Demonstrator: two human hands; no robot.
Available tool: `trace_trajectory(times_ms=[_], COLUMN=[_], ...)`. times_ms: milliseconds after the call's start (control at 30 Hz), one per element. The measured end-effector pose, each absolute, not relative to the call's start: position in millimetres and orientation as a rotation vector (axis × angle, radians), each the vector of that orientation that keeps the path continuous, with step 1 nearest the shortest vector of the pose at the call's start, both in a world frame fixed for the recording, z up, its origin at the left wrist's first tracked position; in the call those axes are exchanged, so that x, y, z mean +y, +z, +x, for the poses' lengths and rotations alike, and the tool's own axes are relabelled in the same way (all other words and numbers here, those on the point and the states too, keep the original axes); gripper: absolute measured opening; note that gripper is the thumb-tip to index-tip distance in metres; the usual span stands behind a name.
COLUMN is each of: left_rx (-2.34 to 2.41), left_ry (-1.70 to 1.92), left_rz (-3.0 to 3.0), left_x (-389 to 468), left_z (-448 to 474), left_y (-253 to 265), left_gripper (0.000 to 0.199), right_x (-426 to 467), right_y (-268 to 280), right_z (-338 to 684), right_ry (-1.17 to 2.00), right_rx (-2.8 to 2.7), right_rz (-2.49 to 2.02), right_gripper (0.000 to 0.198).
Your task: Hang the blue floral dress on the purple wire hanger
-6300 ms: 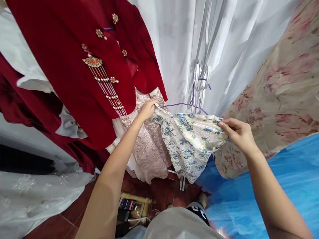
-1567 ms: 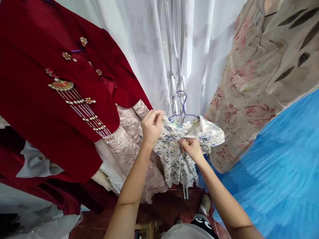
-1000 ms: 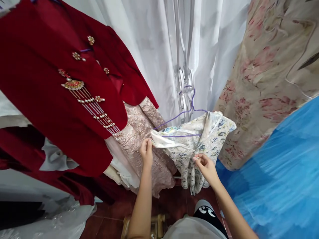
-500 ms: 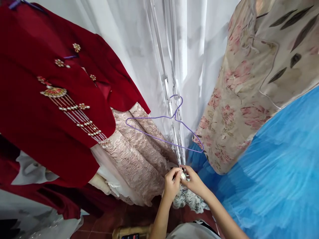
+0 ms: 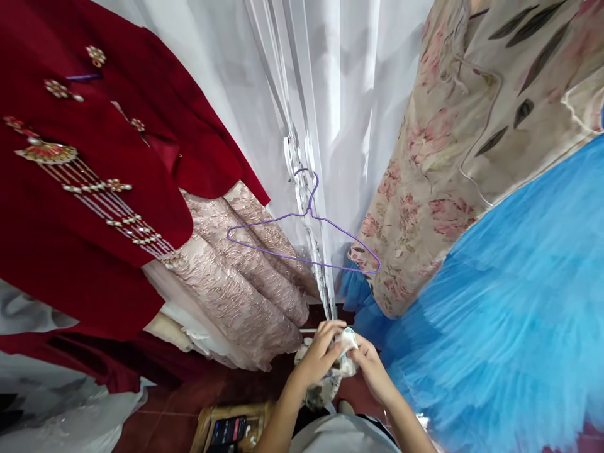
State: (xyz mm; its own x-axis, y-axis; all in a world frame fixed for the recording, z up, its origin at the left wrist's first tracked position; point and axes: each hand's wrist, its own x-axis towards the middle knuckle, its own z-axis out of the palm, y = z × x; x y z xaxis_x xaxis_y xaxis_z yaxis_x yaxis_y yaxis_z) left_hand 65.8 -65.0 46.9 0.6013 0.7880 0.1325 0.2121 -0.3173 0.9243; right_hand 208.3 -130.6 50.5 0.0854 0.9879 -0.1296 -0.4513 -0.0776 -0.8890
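Note:
Low in the middle of the head view, my left hand and my right hand grip a pale patterned cloth between them. Bunched folds of it hang below my fingers, so I cannot make out what kind of garment it is. Fingers of both hands are closed on its upper edge. Above them, a bare purple wire hanger hangs by its hook on a white metal stand; neither hand touches it.
On the left hang a dark red jacket with beaded trim and a pink brocade skirt. To the right are a floral garment and a blue tulle skirt. A phone lies on a wooden stool.
Both hands have drawn closer to my body, and more of the pale cloth shows between them. The view has shifted, bringing the phone and stool further into sight.

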Motion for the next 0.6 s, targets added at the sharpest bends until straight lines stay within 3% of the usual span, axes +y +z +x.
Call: trace_trajectory(times_ms=[133, 367, 500, 600], left_rx=[0.787, 0.653, 0.594, 0.726], left_ry=[0.337, 0.311, 0.222, 0.12], left_rz=[1.717, 1.465, 1.554, 1.84], left_x=[-76.2, -92.5, -72.6, -44.8], left_z=[53.8, 49.8, 49.7, 42.1], left_y=[17.4, 5.9, 8.9, 7.3], left_gripper=[0.04, 0.035, 0.039, 0.03], right_x=[-140.1, -135.8, -129.3, -132.3], right_y=[55.1, 65.5, 59.8, 57.1], right_z=[235.2, 244.1, 243.6, 257.5], right_ry=[1.398, 1.421, 1.24, 1.039], right_rx=[-0.665, -0.725, -0.792, -0.871], right_rz=[-0.997, -1.05, -1.136, -1.239], right_gripper=[0.016, 0.029, 0.033, 0.034])
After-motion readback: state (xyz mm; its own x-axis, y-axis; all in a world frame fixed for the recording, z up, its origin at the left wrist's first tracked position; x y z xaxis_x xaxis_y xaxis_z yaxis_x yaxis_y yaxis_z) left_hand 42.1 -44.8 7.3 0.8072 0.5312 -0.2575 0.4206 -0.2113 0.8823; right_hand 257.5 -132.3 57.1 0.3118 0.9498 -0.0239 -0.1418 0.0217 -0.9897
